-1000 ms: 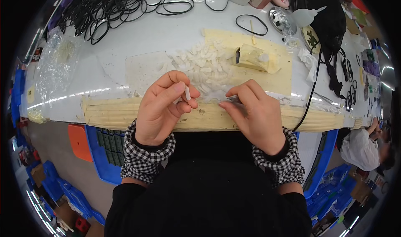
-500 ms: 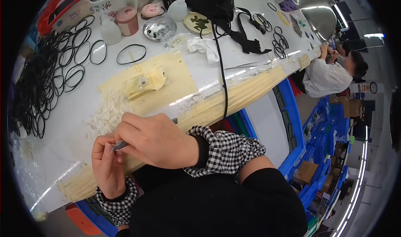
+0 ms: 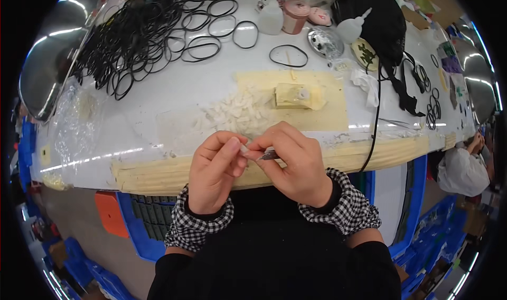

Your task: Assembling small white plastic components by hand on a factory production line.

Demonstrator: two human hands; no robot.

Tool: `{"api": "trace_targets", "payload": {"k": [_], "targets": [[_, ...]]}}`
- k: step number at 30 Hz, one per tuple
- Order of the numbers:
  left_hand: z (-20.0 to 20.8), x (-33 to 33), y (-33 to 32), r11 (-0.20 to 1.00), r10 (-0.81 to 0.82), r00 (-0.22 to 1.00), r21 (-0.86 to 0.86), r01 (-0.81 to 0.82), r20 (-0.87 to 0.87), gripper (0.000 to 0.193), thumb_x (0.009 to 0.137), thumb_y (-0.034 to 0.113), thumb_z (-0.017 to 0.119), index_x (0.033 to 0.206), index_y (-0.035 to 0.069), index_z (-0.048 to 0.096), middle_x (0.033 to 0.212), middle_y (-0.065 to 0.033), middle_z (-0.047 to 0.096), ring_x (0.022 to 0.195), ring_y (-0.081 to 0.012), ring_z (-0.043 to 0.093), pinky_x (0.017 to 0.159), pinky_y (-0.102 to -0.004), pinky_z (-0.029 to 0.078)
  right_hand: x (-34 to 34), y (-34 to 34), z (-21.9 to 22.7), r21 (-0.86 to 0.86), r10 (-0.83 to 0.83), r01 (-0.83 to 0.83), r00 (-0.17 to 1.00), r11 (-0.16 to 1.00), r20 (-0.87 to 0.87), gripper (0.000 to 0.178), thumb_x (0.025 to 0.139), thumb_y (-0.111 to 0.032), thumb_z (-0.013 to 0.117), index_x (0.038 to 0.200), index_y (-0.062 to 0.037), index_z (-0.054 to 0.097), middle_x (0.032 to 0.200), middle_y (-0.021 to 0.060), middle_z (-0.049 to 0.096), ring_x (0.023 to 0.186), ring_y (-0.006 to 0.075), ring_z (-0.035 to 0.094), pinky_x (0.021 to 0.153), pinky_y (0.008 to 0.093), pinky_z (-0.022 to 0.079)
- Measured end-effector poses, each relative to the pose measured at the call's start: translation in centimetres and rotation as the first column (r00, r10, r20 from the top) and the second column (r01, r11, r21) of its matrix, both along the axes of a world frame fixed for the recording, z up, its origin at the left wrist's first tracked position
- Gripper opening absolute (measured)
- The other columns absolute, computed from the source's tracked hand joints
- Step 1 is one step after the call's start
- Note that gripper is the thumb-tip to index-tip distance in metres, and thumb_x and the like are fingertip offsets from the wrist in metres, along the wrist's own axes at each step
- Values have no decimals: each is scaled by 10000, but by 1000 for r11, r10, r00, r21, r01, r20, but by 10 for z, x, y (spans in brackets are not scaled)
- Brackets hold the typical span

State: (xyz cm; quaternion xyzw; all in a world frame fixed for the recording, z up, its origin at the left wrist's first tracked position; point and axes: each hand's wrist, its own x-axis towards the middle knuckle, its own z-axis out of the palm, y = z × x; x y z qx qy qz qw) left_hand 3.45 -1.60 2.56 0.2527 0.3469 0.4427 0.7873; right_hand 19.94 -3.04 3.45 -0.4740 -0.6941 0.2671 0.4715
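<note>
Above the table's near edge, my left hand [image 3: 215, 168] pinches a small whitish piece [image 3: 243, 149] between thumb and forefinger. My right hand [image 3: 296, 165] is closed on a slim grey metal tool [image 3: 270, 154] with a narrow tip; whether it is a blade or tweezers I cannot tell. The fingertips of both hands nearly meet at the whitish piece. Just beyond them lies a loose heap of small white pieces [image 3: 240, 109]. To its right, a block wrapped in yellowish tape [image 3: 288, 96] sits on a yellow sheet [image 3: 335, 115], a small pale ring on top.
A tangle of black rubber rings [image 3: 132, 35] covers the far left. Squeeze bottles [image 3: 270, 21], a pink jar [image 3: 294, 15], a metal dish [image 3: 325, 42] and a black bag [image 3: 367, 20] stand behind. A black cord [image 3: 376, 125] crosses the padded edge [image 3: 153, 176]. A co-worker [image 3: 463, 168] sits far right.
The view has swung left, so the table now lies more level. My hands have drawn apart a little, and the whitish piece between my left fingers now shows.
</note>
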Motion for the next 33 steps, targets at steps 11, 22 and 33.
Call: {"api": "trace_targets", "payload": {"k": [11, 22, 33], "targets": [[1, 0, -5, 1000, -29, 999, -1, 29, 21, 141, 942, 147, 542, 970, 17, 588, 778, -6, 588, 658, -46, 520, 575, -176, 407, -3, -2, 2, 86, -26, 22, 999, 996, 44, 208, 650, 46, 683, 832, -38, 626, 741, 59, 588, 582, 189, 600, 474, 269, 467], [-14, -13, -11, 991, -121, 991, 57, 117, 64, 132, 936, 146, 554, 882, 27, 573, 745, -7, 571, 599, -46, 507, 512, -166, 393, -2, -11, -3, 74, 108, -121, 982, 990, 156, 165, 698, -89, 720, 813, -60, 606, 679, 44, 542, 528, 198, 545, 459, 293, 422], [-8, -12, -6, 982, -153, 988, 112, 153, -16, 145, 944, 160, 546, 863, 42, 568, 738, 13, 547, 586, -29, 470, 499, -156, 355, 2, -6, 7, -70, 150, -133, 911, 989, 384, 343, 804, -379, 643, 778, -72, 493, 648, 50, 495, 546, 226, 530, 475, 320, 418]]}}
